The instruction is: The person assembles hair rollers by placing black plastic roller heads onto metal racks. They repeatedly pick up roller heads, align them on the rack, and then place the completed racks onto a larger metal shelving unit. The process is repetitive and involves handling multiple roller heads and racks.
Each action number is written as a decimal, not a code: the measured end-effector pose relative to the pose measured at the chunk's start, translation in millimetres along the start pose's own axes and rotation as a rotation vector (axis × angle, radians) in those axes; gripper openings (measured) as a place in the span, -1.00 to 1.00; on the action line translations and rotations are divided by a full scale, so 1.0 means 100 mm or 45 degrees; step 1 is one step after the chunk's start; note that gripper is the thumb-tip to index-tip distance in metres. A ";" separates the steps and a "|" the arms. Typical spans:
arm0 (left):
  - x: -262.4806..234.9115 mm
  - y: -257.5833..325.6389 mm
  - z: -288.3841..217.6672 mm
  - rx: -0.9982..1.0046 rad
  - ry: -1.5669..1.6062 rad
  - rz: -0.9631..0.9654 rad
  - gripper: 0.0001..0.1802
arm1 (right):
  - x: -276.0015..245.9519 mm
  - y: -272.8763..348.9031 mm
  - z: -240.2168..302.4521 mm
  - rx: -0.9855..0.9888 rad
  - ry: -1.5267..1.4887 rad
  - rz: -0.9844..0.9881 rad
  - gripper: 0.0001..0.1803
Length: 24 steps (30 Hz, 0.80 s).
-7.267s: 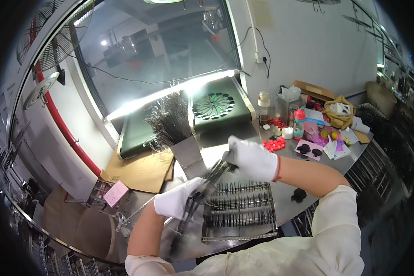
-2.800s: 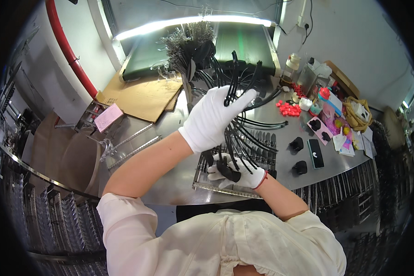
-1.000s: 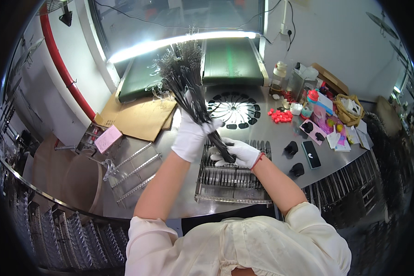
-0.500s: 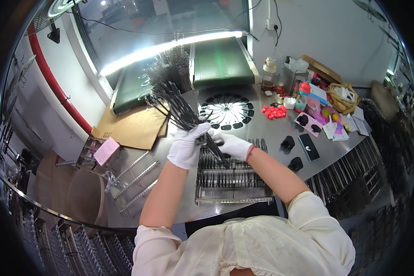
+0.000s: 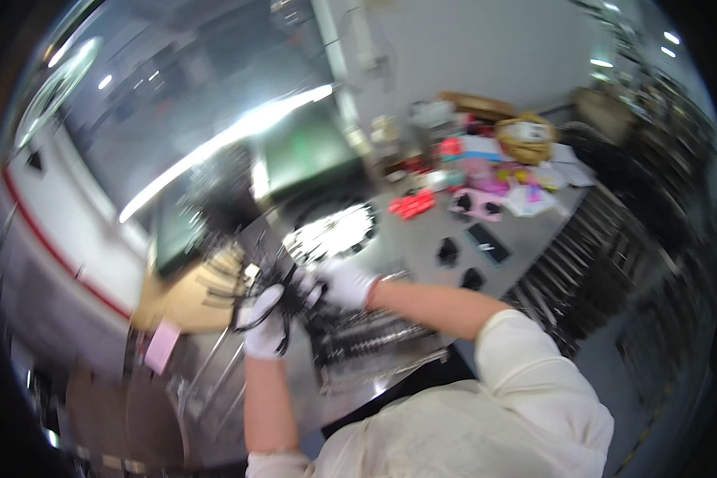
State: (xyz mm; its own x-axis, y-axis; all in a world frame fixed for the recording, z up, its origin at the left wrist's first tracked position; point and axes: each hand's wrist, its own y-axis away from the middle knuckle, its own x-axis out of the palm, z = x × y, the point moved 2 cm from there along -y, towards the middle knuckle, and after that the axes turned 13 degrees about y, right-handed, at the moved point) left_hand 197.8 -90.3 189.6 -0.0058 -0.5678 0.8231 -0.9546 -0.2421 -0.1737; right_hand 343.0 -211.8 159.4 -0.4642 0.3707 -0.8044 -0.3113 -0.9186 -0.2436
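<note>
Right hand (image 5: 346,287) has shifted leftward, forearm (image 5: 446,309) lying crosswise.

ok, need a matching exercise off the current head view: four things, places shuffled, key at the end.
1. black strands
2. phone
3. flat cardboard
4. slotted rack

A. tabletop, just right of two small black lumps
B. tabletop, close in front of the person's body
C. in the left hand
D. farther left than the left hand, tan

Pairs: 1-C, 2-A, 3-D, 4-B
</note>
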 end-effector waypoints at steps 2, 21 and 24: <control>-0.07 -0.07 0.01 -0.278 -0.117 -0.106 -0.30 | 0.18 0.02 -0.15 -0.113 0.233 -0.193 -0.75; 2.77 -0.79 1.95 0.862 -1.554 1.142 -0.21 | 0.34 1.38 -0.50 0.487 -1.807 -0.380 -0.62; 1.92 -0.33 1.66 1.005 -2.178 1.560 -0.77 | 0.16 1.86 -0.61 0.331 -1.387 -0.456 -0.68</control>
State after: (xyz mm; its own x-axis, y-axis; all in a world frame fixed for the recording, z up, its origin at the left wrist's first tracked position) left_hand 277.2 -321.8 263.9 0.2810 -0.4679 -0.8379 -0.4164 0.7272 -0.5457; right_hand 328.3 -385.3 68.1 -0.7406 0.6395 0.2062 -0.6693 -0.7292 -0.1425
